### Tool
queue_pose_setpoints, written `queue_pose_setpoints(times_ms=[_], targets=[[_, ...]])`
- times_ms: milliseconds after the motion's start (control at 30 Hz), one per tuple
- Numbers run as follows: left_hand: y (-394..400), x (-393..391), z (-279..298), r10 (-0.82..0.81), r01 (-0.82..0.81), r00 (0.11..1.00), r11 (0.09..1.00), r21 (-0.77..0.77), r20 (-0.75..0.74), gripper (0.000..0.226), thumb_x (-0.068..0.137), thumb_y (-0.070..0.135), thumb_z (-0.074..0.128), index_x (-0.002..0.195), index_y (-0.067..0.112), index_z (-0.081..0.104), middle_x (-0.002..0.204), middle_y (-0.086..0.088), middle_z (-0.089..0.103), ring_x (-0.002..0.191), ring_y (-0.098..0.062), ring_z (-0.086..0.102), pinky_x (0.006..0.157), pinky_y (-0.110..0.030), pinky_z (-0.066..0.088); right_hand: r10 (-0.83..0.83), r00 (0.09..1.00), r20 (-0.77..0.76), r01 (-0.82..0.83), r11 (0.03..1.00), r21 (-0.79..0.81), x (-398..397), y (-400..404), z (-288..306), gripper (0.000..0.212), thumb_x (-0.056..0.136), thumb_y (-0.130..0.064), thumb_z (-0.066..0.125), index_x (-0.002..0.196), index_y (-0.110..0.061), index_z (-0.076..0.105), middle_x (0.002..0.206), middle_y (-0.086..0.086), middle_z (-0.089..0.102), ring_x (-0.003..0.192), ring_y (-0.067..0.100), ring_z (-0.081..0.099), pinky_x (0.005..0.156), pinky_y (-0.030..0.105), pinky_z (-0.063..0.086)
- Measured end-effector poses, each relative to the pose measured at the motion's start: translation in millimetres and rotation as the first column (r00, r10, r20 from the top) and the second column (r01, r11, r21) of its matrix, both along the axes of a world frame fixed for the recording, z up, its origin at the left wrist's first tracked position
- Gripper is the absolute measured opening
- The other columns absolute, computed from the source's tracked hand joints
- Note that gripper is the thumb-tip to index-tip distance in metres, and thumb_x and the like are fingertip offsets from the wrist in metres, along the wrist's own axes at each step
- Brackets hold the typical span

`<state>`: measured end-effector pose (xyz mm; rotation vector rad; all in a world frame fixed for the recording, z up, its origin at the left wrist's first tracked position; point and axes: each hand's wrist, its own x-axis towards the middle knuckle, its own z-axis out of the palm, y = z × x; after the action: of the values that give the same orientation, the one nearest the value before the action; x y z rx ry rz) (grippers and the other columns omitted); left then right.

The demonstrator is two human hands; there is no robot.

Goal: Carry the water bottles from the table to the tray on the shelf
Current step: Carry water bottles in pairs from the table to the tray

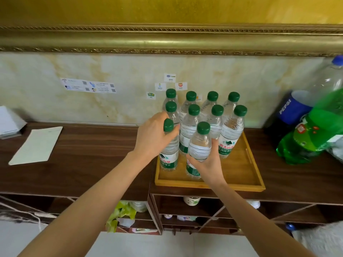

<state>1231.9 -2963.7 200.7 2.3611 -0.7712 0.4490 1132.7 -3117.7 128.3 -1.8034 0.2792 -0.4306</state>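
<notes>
I see ten green-capped water bottles standing in the wooden tray on the dark shelf. My left hand grips the front-left bottle near its neck, fingers wrapped round it. My right hand holds the front-middle bottle by its body, fingers curled beneath. A white sheet of paper lies to the left; a Pepsi bottle and a green soda bottle stand to the right.
</notes>
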Motion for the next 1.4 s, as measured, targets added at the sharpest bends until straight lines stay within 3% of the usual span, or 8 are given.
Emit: queue_pose_setpoints(times_ms=[133,233,333,400,500,667,1000,1400], targets=[[8.4,-3.3,-6.4,-0.017,0.017,1.000,1.000,-0.009,-0.010,0.033,0.085,0.050,0.063,0.091,0.019,0.052,0.083,0.009,0.047,0.070,-0.009,0.047,0.058,-0.021,0.036,0.008,0.998,-0.061,-0.011,0.999,-0.053,0.6,1.8,-1.3,0.081,0.073,-0.016,0.084,0.131,-0.034,0.030,0.115,-0.032,0.050,0.105,-0.024,0.049,0.080,-0.003,0.040],[16.5,-8.5,-20.9,-0.117,0.093,0.971,0.988,-0.121,-0.210,0.047,0.080,0.052,0.067,0.112,0.020,0.055,0.104,0.010,0.050,0.088,-0.005,0.052,0.073,-0.024,0.049,0.009,0.985,-0.172,-0.023,0.997,-0.080,-2.2,-3.1,-6.4,0.082,0.069,-0.024,0.086,0.128,-0.039,0.032,0.114,-0.030,0.054,0.103,-0.015,0.055,0.086,0.009,0.044],[27.6,-16.8,-44.9,-0.249,0.174,0.871,0.962,-0.208,-0.424,0.074,0.075,0.046,0.076,0.137,0.030,0.039,0.129,0.013,0.047,0.114,0.000,0.049,0.096,-0.033,0.049,-0.029,0.961,-0.276,-0.024,0.982,-0.186,-15.0,-6.0,-21.2,0.084,0.066,-0.027,0.087,0.131,-0.035,0.036,0.122,-0.016,0.057,0.110,0.004,0.056,0.093,0.026,0.049],[33.0,-18.9,-62.6,-0.289,0.180,0.823,0.949,-0.259,-0.490,0.090,0.072,0.043,0.080,0.144,0.035,0.027,0.138,0.015,0.041,0.124,0.001,0.044,0.103,-0.037,0.046,-0.050,0.957,-0.287,-0.012,0.977,-0.211,-22.0,-4.5,-26.7,0.078,0.068,-0.023,0.086,0.130,-0.030,0.040,0.118,-0.014,0.057,0.106,0.006,0.056,0.084,0.018,0.047],[33.3,-19.9,-83.1,-0.280,0.160,0.805,0.952,-0.262,-0.524,0.095,0.068,0.041,0.082,0.146,0.034,0.027,0.141,0.015,0.042,0.129,-0.002,0.044,0.104,-0.042,0.046,-0.097,0.958,-0.269,0.037,0.974,-0.222,-23.7,-0.1,-27.1,0.073,0.071,-0.020,0.085,0.131,-0.022,0.044,0.110,-0.015,0.057,0.099,0.004,0.055,0.077,0.011,0.040],[30.6,-17.4,-104.3,-0.224,0.084,0.833,0.955,-0.286,-0.505,0.079,0.070,0.034,0.082,0.137,0.029,0.040,0.137,0.015,0.046,0.127,-0.009,0.047,0.098,-0.044,0.051,-0.145,0.951,-0.274,0.086,0.972,-0.217,-21.8,9.5,-28.7,0.070,0.071,-0.020,0.085,0.127,-0.017,0.044,0.105,-0.016,0.055,0.093,0.002,0.054,0.073,0.009,0.042],[35.8,-9.3,-111.2,-0.163,0.010,0.873,0.949,-0.316,-0.460,0.073,0.072,0.032,0.082,0.133,0.028,0.042,0.131,0.009,0.050,0.122,-0.012,0.052,0.094,-0.045,0.053,-0.192,0.945,-0.265,0.112,0.951,-0.290,-6.9,23.7,-36.3,0.063,0.071,-0.029,0.084,0.117,-0.023,0.042,0.114,-0.003,0.064,0.098,0.018,0.063,0.082,0.040,0.057],[34.6,-13.6,-103.1,-0.187,0.021,0.834,0.951,-0.309,-0.519,0.076,0.076,0.024,0.080,0.136,0.028,0.034,0.137,0.005,0.053,0.126,-0.007,0.046,0.102,-0.045,0.048,-0.196,0.941,-0.276,0.123,0.957,-0.262,8.9,20.6,-34.3,0.076,0.071,-0.023,0.084,0.131,-0.020,0.038,0.129,0.000,0.060,0.118,0.019,0.057,0.095,0.041,0.052]])
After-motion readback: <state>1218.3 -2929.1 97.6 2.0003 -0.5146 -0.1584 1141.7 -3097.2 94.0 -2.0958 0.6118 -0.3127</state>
